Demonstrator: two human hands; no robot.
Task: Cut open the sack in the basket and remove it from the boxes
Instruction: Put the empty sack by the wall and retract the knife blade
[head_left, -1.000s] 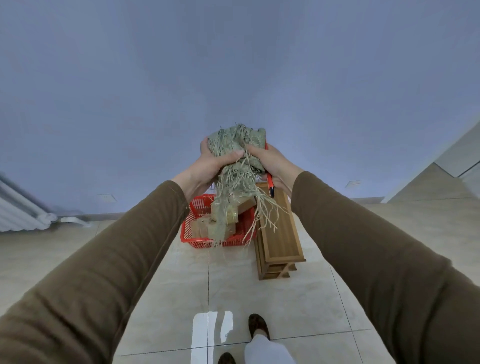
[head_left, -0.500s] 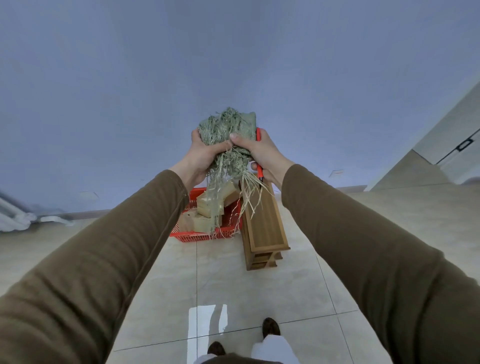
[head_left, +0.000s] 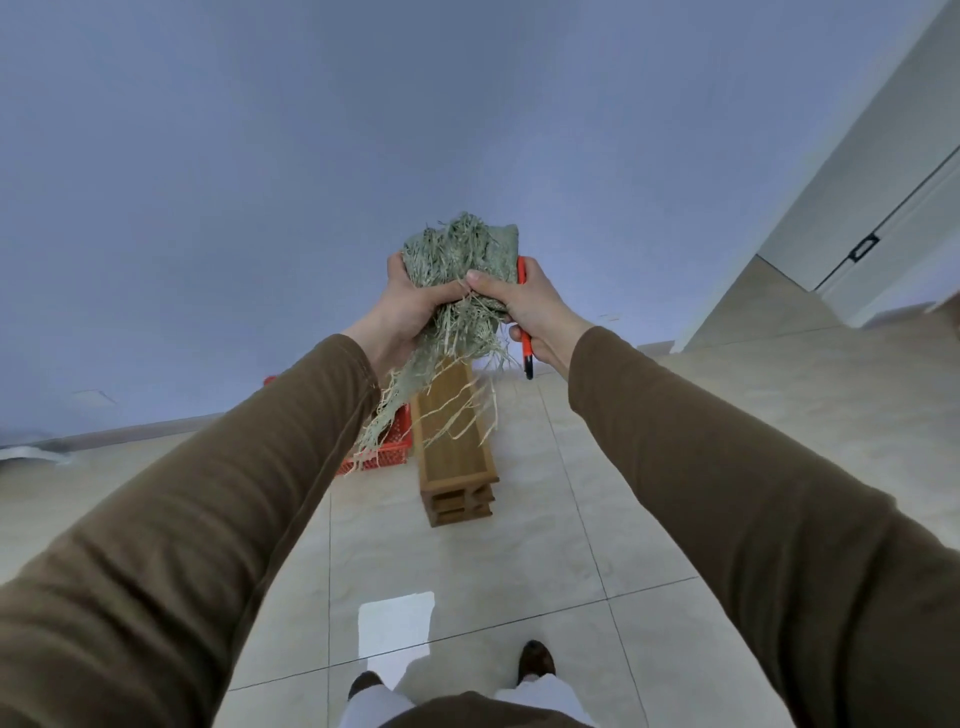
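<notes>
High above the floor (head_left: 467, 561), at arm's length, both hands crush the sack (head_left: 464, 265) into a grey-green wad, its woven cloth frayed, with pale loose strands trailing down over the wooden stand (head_left: 453, 441) and red basket (head_left: 387, 447). Left hand (head_left: 410, 306) has its fingers curled round the wad. Right hand (head_left: 527, 306) grips the sack too, with an orange cutter (head_left: 524, 338) tucked under its fingers.

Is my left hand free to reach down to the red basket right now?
Probably not: the left hand grips the bunched sack held high with the right hand, and the red basket sits far below on the floor.
</notes>
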